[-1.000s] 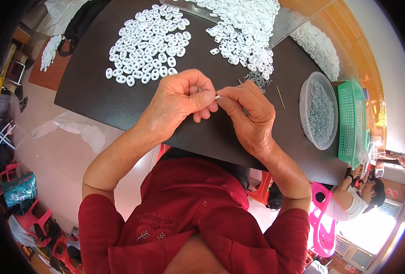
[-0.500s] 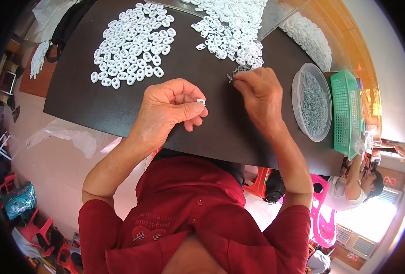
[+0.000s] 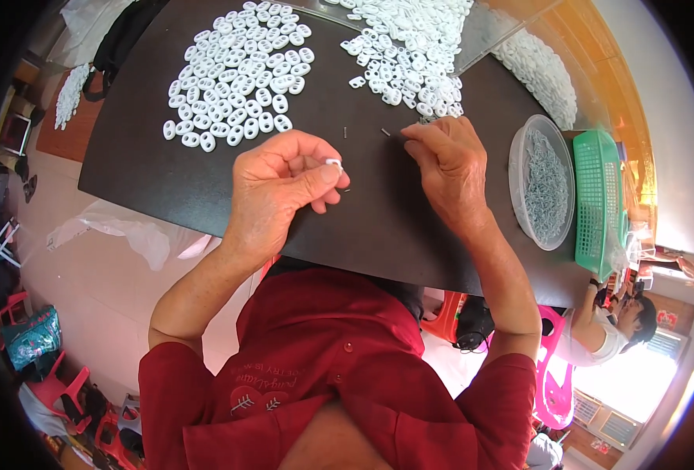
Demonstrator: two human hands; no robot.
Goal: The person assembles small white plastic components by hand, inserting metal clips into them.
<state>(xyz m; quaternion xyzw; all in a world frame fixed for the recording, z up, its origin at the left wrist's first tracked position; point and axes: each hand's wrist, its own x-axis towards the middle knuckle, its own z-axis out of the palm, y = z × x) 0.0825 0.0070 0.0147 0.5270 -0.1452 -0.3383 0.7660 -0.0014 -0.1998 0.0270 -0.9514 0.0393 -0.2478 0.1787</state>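
Observation:
My left hand (image 3: 280,184) is closed, pinching a small white plastic piece (image 3: 333,163) between thumb and forefinger above the dark table. My right hand (image 3: 452,160) has its thumb and forefinger together beside a small pile of metal springs (image 3: 427,120), mostly hidden by the fingers; whether something is in the pinch is too small to tell. One loose spring (image 3: 385,131) lies just left of those fingertips, and another spring (image 3: 345,132) is farther left. Many white oval two-hole pieces (image 3: 233,86) are spread beyond my left hand, and smaller white pieces (image 3: 398,66) are heaped beyond my right.
At the right stands a round clear tub (image 3: 517,184) of grey springs, next to a green plastic basket (image 3: 589,200). A clear bin (image 3: 472,51) with white pieces stands at the back. A person (image 3: 601,333) is at the far right, near a pink chair (image 3: 552,376).
The whole view has shifted slightly. Two loose springs now show apart on the table between my hands; before, dark springs were clumped at my right fingertips. My left hand still pinches the white piece.

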